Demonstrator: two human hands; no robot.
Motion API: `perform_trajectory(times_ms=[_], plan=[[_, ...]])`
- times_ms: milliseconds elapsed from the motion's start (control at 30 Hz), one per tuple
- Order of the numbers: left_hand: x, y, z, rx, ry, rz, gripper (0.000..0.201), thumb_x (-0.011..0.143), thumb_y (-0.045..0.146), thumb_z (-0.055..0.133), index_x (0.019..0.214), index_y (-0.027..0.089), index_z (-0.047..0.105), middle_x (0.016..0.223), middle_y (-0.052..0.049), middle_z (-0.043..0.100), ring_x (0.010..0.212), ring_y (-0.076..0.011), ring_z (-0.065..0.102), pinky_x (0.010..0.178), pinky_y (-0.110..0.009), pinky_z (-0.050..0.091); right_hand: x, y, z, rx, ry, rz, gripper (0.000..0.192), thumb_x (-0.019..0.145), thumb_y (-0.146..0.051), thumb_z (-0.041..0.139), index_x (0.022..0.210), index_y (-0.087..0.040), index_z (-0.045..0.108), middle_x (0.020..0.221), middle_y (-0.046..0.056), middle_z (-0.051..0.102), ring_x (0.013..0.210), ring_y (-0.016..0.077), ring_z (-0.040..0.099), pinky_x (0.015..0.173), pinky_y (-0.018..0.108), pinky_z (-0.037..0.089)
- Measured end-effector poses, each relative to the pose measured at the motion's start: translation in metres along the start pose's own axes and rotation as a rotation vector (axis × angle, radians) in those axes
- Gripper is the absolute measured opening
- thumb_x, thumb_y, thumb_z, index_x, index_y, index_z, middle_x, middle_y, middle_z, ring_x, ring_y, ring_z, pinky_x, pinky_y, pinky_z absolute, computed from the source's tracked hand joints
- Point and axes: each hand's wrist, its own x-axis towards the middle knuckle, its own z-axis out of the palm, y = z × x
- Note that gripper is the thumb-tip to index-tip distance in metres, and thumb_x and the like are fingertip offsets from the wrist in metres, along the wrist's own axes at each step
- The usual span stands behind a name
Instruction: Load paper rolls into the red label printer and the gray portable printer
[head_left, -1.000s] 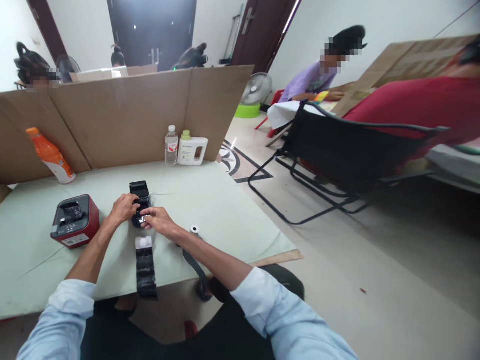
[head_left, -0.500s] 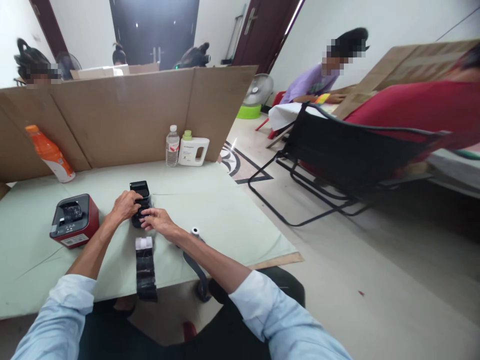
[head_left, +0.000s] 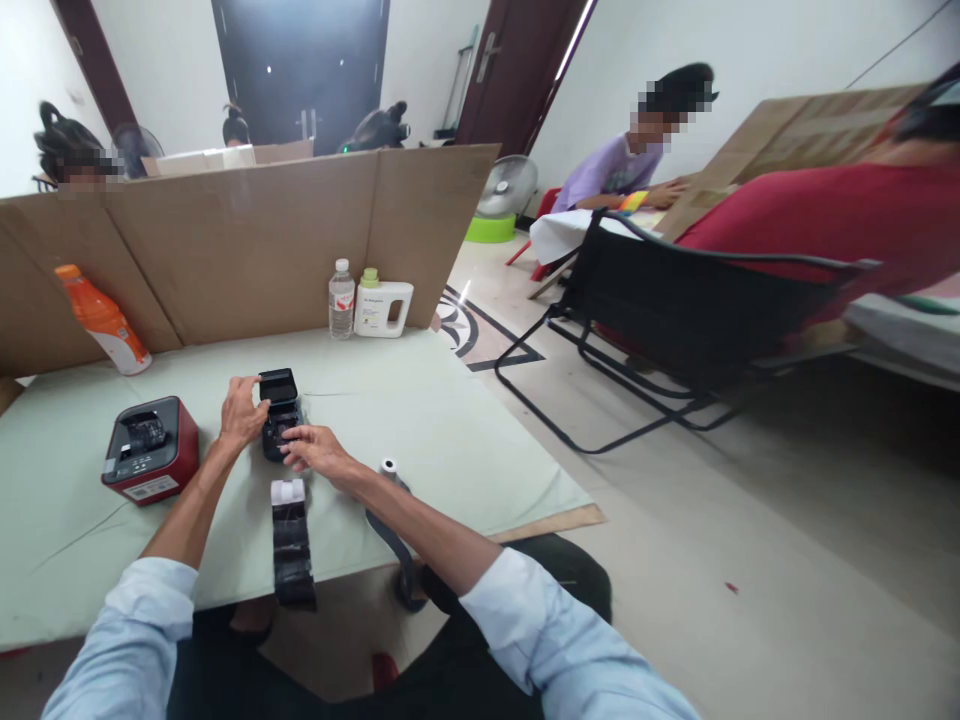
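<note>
an orange bottle leans against the cardboard screen at the far left, well away from any fingers. nearer, a red label printer sits on the pale green table, a little to the left of the left hand's wrist and apart from it.

the left hand rests against the left side of a small black printer, fingers loosely spread and curved, the fingertips touching the edge of its raised lid; it steadies the device rather than gripping it. the small black printer stands on the table directly between the two hands, lid up.

the right hand comes in from the right with its fingers stretched forward and close together, tips laid on the open front part of the small black printer. whether they pinch anything there cannot be told.

just below the right hand's fingers, towards the person, a white roll lies on the table with a dark strip running from it over the table edge. to the right of the right wrist lies a second small white roll, with its own dark strip hanging off the edge.

far beyond the fingertips, by the screen, stand a clear water bottle and a white jug with a green cap, just beside each other.
</note>
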Motion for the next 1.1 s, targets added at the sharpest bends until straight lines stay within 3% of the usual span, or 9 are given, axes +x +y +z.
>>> perform_trajectory(times_ms=[133, 267, 400, 600, 800, 933, 1000, 1100], plan=[[0.019, -0.016, 0.010, -0.327, -0.091, -0.202, 0.080, 0.072, 0.020, 0.073, 0.147, 0.012, 0.048, 0.134, -0.019, 0.063, 0.099, -0.0256, 0.069, 0.087, -0.043, 0.060, 0.001, 0.001, -0.003, -0.079, -0.010, -0.013, 0.022, 0.077, -0.010, 0.074, 0.098, -0.016, 0.073, 0.078, 0.003, 0.076, 0.061, 0.0129, 0.069, 0.052, 0.020, 0.055], [0.021, -0.027, 0.017, -0.476, -0.096, -0.144, 0.077, 0.066, 0.019, 0.073, 0.140, 0.013, 0.055, 0.132, -0.017, 0.066, 0.102, -0.0249, 0.069, 0.087, -0.040, 0.060, 0.002, 0.003, -0.007, -0.273, -0.049, -0.120, 0.027, 0.075, -0.007, 0.069, 0.100, -0.016, 0.072, 0.066, -0.003, 0.069, 0.059, 0.0112, 0.063, 0.056, 0.020, 0.050], [0.011, -0.029, 0.009, -0.461, -0.109, -0.058, 0.074, 0.067, 0.024, 0.071, 0.139, 0.015, 0.057, 0.134, -0.015, 0.065, 0.103, -0.0254, 0.070, 0.086, -0.041, 0.061, 0.003, 0.005, -0.010, -0.538, -0.040, -0.292, 0.028, 0.074, -0.010, 0.067, 0.101, -0.019, 0.071, 0.067, -0.006, 0.067, 0.063, 0.0116, 0.060, 0.062, 0.021, 0.046], [-0.014, -0.023, -0.011, -0.316, -0.209, 0.105, 0.055, 0.081, 0.034, 0.065, 0.134, 0.020, 0.066, 0.142, -0.014, 0.063, 0.118, -0.0289, 0.067, 0.079, -0.036, 0.061, 0.001, 0.008, -0.011, -0.729, -0.021, -0.379, 0.030, 0.078, -0.012, 0.065, 0.106, -0.022, 0.071, 0.077, -0.003, 0.071, 0.071, 0.0149, 0.065, 0.070, 0.024, 0.048], [-0.040, -0.023, -0.020, -0.214, -0.339, 0.174, 0.048, 0.089, 0.038, 0.059, 0.133, 0.020, 0.069, 0.153, -0.015, 0.055, 0.138, -0.0331, 0.056, 0.096, -0.045, 0.061, -0.003, 0.009, -0.013, -0.759, -0.056, -0.400, 0.023, 0.083, -0.013, 0.064, 0.103, -0.019, 0.073, 0.078, -0.002, 0.073, 0.072, 0.0148, 0.065, 0.071, 0.024, 0.048], [-0.052, -0.027, -0.022, -0.131, -0.352, 0.191, 0.059, 0.086, 0.042, 0.067, 0.142, 0.020, 0.064, 0.160, -0.016, 0.047, 0.146, -0.0351, 0.049, 0.116, -0.052, 0.047, -0.009, -0.007, -0.019, -0.887, -0.051, -0.400, 0.021, 0.090, -0.020, 0.064, 0.109, -0.019, 0.072, 0.074, -0.001, 0.071, 0.070, 0.0156, 0.064, 0.071, 0.026, 0.047], [-0.055, -0.029, -0.022, -0.098, -0.349, 0.184, 0.066, 0.084, 0.044, 0.071, 0.145, 0.021, 0.061, 0.161, -0.016, 0.045, 0.146, -0.0360, 0.048, 0.120, -0.053, 0.042, -0.011, -0.018, -0.023, -1.002, 0.024, -0.465, 0.028, 0.094, -0.026, 0.064, 0.120, -0.019, 0.070, 0.085, 0.002, 0.073, 0.079, 0.0174, 0.066, 0.077, 0.029, 0.048], [-0.060, -0.030, -0.021, -0.074, -0.338, 0.175, 0.074, 0.080, 0.048, 0.076, 0.147, 0.022, 0.059, 0.160, -0.017, 0.046, 0.145, -0.0378, 0.050, 0.119, -0.053, 0.043, -0.007, -0.028, -0.032, -1.193, 0.046, -0.549, 0.054, 0.092, -0.034, 0.072, 0.142, -0.021, 0.058, 0.121, 0.010, 0.069, 0.106, 0.0222, 0.066, 0.090, 0.033, 0.049]])
